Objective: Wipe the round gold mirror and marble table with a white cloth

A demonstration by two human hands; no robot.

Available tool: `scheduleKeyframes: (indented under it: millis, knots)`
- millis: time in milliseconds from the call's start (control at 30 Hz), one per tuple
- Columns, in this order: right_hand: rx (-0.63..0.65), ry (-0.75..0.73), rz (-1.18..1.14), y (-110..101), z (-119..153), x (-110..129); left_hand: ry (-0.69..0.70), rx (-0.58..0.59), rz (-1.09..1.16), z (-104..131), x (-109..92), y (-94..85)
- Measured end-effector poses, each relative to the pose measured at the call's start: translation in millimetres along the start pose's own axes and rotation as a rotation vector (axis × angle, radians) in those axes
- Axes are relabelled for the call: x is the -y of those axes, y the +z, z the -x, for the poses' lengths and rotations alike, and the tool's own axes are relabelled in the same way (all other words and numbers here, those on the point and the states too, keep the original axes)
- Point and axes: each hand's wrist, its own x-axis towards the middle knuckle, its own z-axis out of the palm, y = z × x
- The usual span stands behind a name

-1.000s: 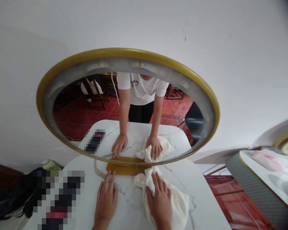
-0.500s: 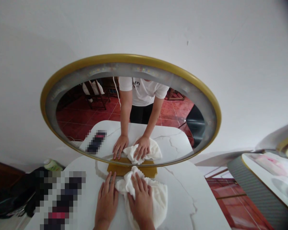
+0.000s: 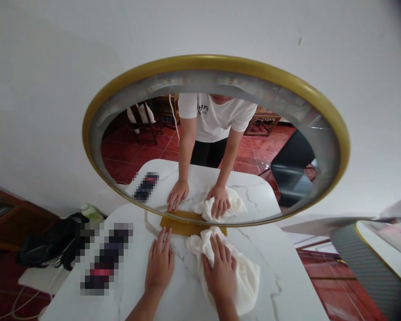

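Note:
A white cloth (image 3: 249, 281) lies bunched on a white marble-patterned tabletop (image 3: 270, 267). My right hand (image 3: 220, 274) presses down on it, its fingers bent into the folds at the far side. To the left, my left hand (image 3: 160, 263) rests flat on the table, fingers stretched out and apart from the cloth. Its fingertips touch or nearly touch the gold base (image 3: 178, 226) of a large round mirror (image 3: 217, 62). The cloth's far end reaches the front of that base and hides part of it. Both hands and the cloth also appear reflected in the glass.
A blurred-out dark object (image 3: 107, 258) lies on the table's left side. Beyond that edge are a black bag (image 3: 47, 243), a green-capped bottle (image 3: 92, 213) and loose cables (image 3: 20, 298). A second table (image 3: 370, 267) stands at the right. A wall rises behind the mirror.
My right hand and the cloth have slid to the right along the mirror base, away from my left hand. The left hand stays flat. The whole view has shifted slightly.

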Motion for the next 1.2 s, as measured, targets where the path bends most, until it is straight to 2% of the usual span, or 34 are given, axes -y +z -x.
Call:
scheduleKeyframes:
  millis: [267, 400, 500, 767, 933, 1067, 1200]
  knots:
    - [0.108, -0.183, -0.122, 13.1, -7.2, 59.3, -0.007, 0.022, 0.020, 1.6, -0.6, -2.8]
    - [0.116, -0.211, -0.139, 12.4, -10.7, 65.7, -0.002, 0.035, 0.012, 1.8, -1.3, -1.8]
    - [0.089, -0.175, -0.120, 7.2, -10.3, 49.6, 0.003, 0.038, -0.007, 1.1, 0.4, -0.3]
    - [-0.004, 0.000, 0.011, -14.1, -4.2, -27.2, -0.015, 0.030, -0.008, -1.1, -2.5, -2.5]
    - [-0.009, -0.009, 0.007, -17.1, -10.2, -42.5, -0.022, 0.055, -0.015, -0.9, -1.5, -3.4]
    - [-0.030, 0.022, -0.022, -17.1, -26.3, -53.3, -0.022, 0.041, -0.006, -1.2, -1.7, -3.3]
    - [-0.012, -0.018, -0.053, -18.9, -39.3, -64.0, -0.027, 0.046, -0.015, -2.2, -3.4, -4.1]
